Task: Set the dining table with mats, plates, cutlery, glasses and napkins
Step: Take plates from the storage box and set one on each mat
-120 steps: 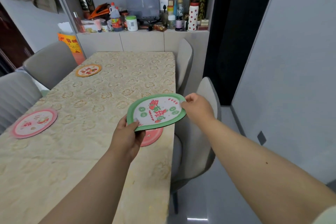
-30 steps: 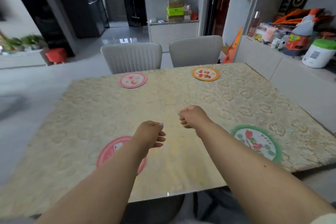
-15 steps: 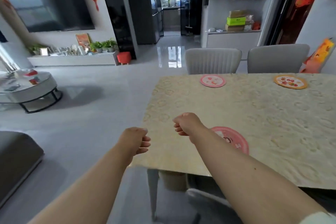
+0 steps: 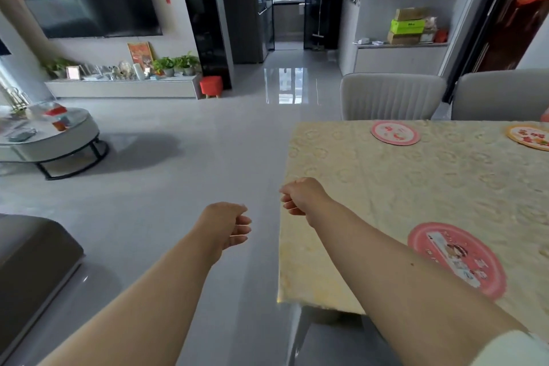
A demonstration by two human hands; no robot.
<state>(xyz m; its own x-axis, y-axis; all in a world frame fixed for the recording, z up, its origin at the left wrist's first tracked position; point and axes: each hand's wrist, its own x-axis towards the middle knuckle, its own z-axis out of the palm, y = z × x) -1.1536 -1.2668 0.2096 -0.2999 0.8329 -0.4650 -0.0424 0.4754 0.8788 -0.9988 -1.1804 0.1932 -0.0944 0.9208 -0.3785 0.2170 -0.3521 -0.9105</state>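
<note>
View panned further left vs 0.5 s ago; both hands now off the beige patterned counter (image 4: 416, 187) left edge. Left hand (image 4: 225, 226) & right hand (image 4: 300, 196) fingers loosely curled, empty. Round pink mat (image 4: 457, 258) near front edge.

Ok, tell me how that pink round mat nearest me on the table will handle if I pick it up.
The pink round mat lies dead flat on the tablecloth, so it is probably thin and light. Its clean, unbent rim suggests it is fairly stiff, card-like rather than floppy. Being so flat, its edge may be hard to catch; sliding it to the table edge would likely help.
</note>
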